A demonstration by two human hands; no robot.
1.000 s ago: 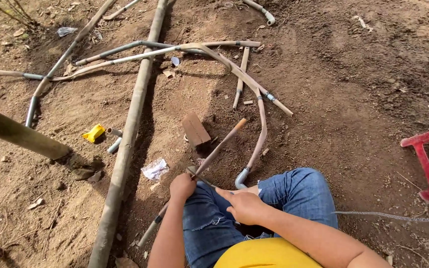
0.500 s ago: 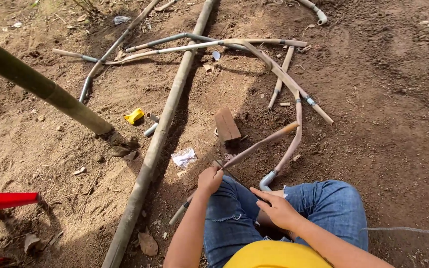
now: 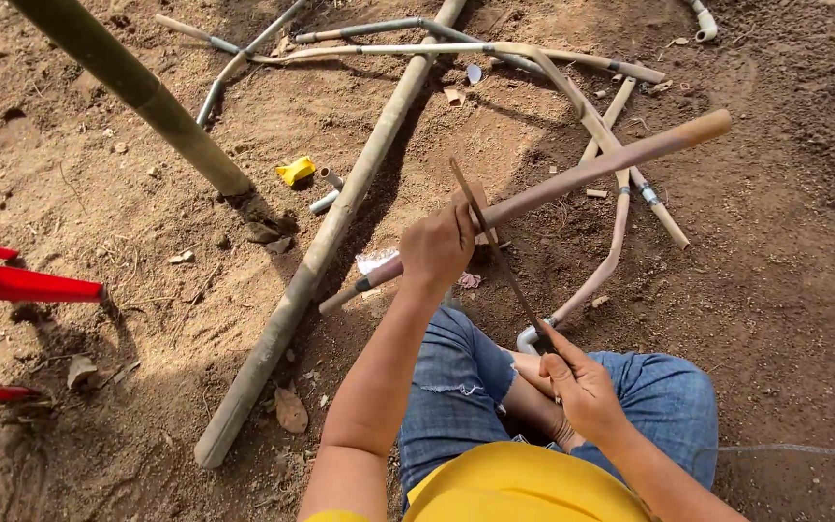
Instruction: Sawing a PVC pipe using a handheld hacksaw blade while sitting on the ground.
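1. The left hand [image 3: 442, 246] is wrapped tight round a long, dust-brown plastic pipe [image 3: 591, 174], fingers curled over the top and pressed closed on it; the pipe is lifted off the soil and slants upward, its longer free end running away from the grip to the upper right, its shorter dark-banded end dropping below the grip to the lower left.

2. The right hand [image 3: 582, 391] is pinched shut on the near end of a thin, dark, straight hacksaw blade [image 3: 500, 256]; the blade runs up and away from that grip and crosses the pipe just beside the left hand's fingers, touching or nearly touching it; I cannot tell which.

3. The pipe looks light and hollow, judged by one hand carrying it; it appears stiff near the grip but probably springy at the far tip, since so much length overhangs; the dusty coat may make it slippery, so a full wrap close to the crossing point seems the steadiest hold.

4. The blade looks thin and whippy, likely to bow if pushed hard from its end; a bare blade also bites skin, so a firm hold at the end seems wise.

5. Beyond the left grip lie a thick pale bamboo pole [image 3: 331, 237] on the brown earth, a small yellow block [image 3: 296, 170], and a tangle of bent grey conduit pipes [image 3: 620, 208]; below both grips are the person's blue-jeaned knees [image 3: 466, 377].
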